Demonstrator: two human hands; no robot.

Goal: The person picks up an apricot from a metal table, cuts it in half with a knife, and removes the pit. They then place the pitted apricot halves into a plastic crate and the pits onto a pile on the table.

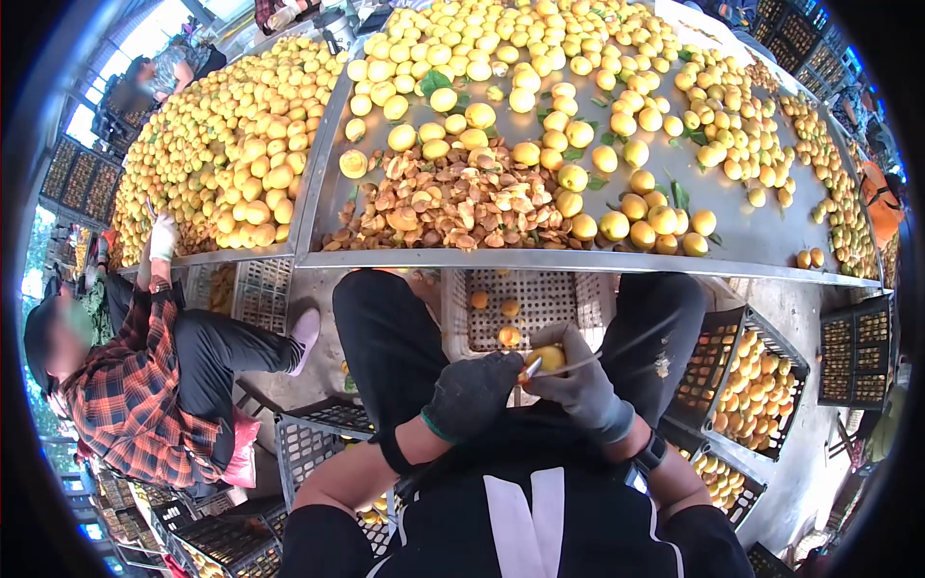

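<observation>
My left hand [472, 393], in a dark grey glove, is closed round a small knife [529, 370] with a short metal blade. The blade lies against a yellow fruit [547, 359]. My right hand [581, 385], in a lighter grey glove, holds this fruit between thumb and fingers. Both hands are close together above my lap. Beyond them, a pale crate [528, 324] between my legs has several orange fruits at its bottom. On the metal table [434, 258] sits a heap of brown peel pieces [462, 197] among many yellow fruits [665, 220].
A person in a plaid shirt [125, 414] sits at the left, a white-gloved hand at the table edge. Black crates of fruit [756, 390] stand at my right, with another black crate [308, 448] at my left. More people are around the table's far side.
</observation>
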